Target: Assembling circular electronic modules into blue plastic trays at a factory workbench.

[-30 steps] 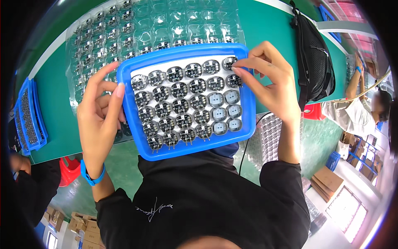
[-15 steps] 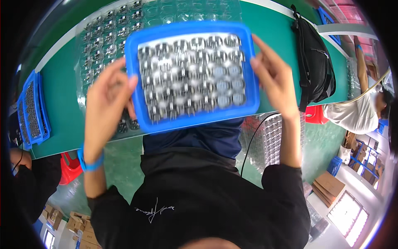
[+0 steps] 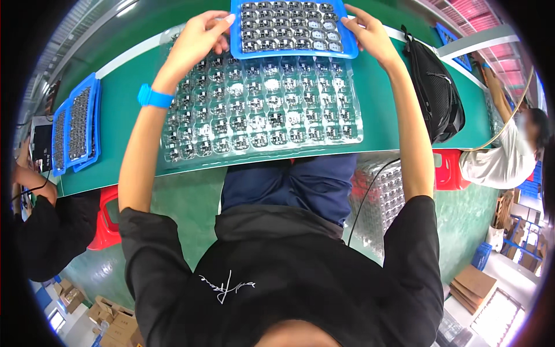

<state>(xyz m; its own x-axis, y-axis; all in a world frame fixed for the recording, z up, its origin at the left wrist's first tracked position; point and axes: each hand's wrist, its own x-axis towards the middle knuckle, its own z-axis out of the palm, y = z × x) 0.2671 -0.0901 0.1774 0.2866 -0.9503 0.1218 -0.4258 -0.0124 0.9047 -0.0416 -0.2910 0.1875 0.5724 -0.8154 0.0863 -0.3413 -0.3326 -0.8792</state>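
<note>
The left hand and right hand hold the blue tray by the bench's far edge, fingers pinching its rim, with black parts in most spots and six pale pieces near one corner looking bare.

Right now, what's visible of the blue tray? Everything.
The blue tray looks plastic: rectangular, with rounded near corners and raised rim. Dark parts in rows fill most of it; pale ones sit toward its near right. Left hand and right hand hold opposite sides. Its far rim is out of frame; lifted or resting, unclear.
</note>
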